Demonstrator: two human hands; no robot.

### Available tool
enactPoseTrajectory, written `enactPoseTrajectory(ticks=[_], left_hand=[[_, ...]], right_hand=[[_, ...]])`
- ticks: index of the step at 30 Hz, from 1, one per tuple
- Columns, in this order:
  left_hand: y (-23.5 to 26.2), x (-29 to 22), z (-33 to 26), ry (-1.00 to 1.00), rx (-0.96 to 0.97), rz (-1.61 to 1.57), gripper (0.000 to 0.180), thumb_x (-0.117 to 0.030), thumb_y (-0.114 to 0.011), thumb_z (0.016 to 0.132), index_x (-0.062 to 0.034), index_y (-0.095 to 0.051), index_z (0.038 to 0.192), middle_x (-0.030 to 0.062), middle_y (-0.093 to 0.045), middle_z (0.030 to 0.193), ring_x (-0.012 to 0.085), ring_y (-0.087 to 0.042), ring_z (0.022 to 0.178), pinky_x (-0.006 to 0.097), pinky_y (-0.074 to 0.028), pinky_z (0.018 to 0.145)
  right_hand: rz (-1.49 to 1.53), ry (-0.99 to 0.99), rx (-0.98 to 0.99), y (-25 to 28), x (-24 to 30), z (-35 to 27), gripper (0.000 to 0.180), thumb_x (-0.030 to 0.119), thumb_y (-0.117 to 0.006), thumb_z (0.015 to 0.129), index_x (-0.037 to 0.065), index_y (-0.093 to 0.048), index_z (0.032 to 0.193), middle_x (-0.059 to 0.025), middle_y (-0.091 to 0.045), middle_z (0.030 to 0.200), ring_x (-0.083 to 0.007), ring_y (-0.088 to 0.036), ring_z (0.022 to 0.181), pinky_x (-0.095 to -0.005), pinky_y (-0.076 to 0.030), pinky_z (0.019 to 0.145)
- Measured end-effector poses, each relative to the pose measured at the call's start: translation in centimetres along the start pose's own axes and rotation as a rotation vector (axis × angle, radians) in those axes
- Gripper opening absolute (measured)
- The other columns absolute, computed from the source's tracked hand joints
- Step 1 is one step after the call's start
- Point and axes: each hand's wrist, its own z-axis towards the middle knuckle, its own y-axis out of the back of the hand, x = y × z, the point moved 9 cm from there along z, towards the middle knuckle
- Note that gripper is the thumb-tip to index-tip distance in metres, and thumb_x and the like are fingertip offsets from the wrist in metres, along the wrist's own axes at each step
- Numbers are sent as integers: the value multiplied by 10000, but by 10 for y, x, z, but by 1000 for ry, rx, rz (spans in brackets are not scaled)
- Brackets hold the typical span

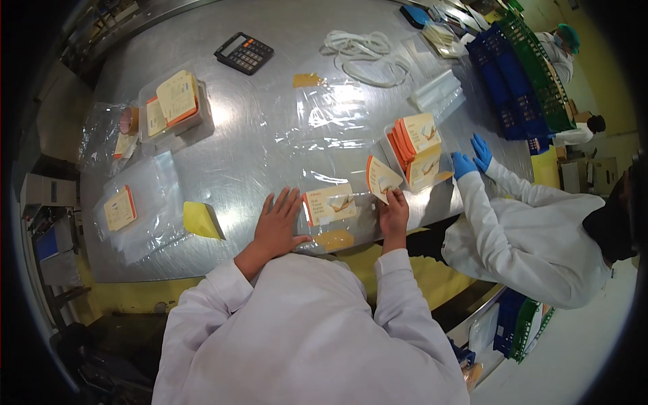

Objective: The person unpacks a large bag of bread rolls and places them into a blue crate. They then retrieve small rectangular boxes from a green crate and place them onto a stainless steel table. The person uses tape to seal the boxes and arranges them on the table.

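Observation:
My right hand (pixel 394 214) pinches the lower corner of a cream printed card (pixel 382 179) with an orange edge, holding it tilted above the metal table. Fingers spread, my left hand (pixel 278 224) lies flat on the table at the left edge of a similar card (pixel 330 204). That card rests at the near end of a clear plastic sheet (pixel 333 121), which has brown tape (pixel 308 79) at its far end and more tape near the table's front edge. Just beyond my right hand, a clear tub (pixel 389 150) holds a stack of orange-edged cards (pixel 417 145).
At the left are another card tub (pixel 145 113), clear bags (pixel 152 196) under a single card, and a yellow paper piece (pixel 203 220). Farther back lie a calculator (pixel 244 53) and white cord (pixel 358 47). Blue crates (pixel 503 81) and a co-worker's blue-gloved hands (pixel 474 158) occupy the right.

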Motion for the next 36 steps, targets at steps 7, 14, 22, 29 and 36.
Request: enactPoseTrajectory(ticks=[7,14,22,29,36], left_hand=[[7,-4,0,-41,-93,-56,1034,-592,-756,745,-29,-336,1504,148,-305,1577,321,-210,1499,529,-176,1210],[10,-5,0,-18,-59,-55,1029,-586,-750,757,-36,-322,1513,143,-288,1590,309,-186,1509,517,-151,1220],[0,1,0,8,-11,-11,1072,-670,-682,778,-78,-256,1563,85,-241,1632,243,-148,1529,482,-85,1239],[2,1,-3,-1,-43,-25,1149,-681,-692,761,-65,-172,1579,86,-246,1630,249,-169,1523,475,-94,1238],[2,3,-3,12,-40,-46,1182,-680,-704,749,-65,-136,1583,86,-237,1633,241,-181,1520,461,-92,1242]], right_hand=[[24,-42,1,4,11,6,159,6,-645,934,11,-571,1074,-125,-654,1083,-231,-659,1012,-374,-541,922],[0,-35,0,7,8,9,176,-15,-649,923,-11,-569,1079,-128,-655,1077,-222,-654,1008,-356,-536,910],[-527,65,103,-46,3,-18,158,-21,-730,853,15,-634,973,-24,-647,938,-96,-617,882,-241,-486,825],[-667,55,101,-47,-22,-29,158,-25,-737,856,-16,-642,982,-53,-689,930,-95,-659,848,-232,-522,784],[-766,33,149,-52,-21,-26,142,-17,-742,858,-21,-652,966,-58,-702,900,-98,-668,808,-232,-531,757]])
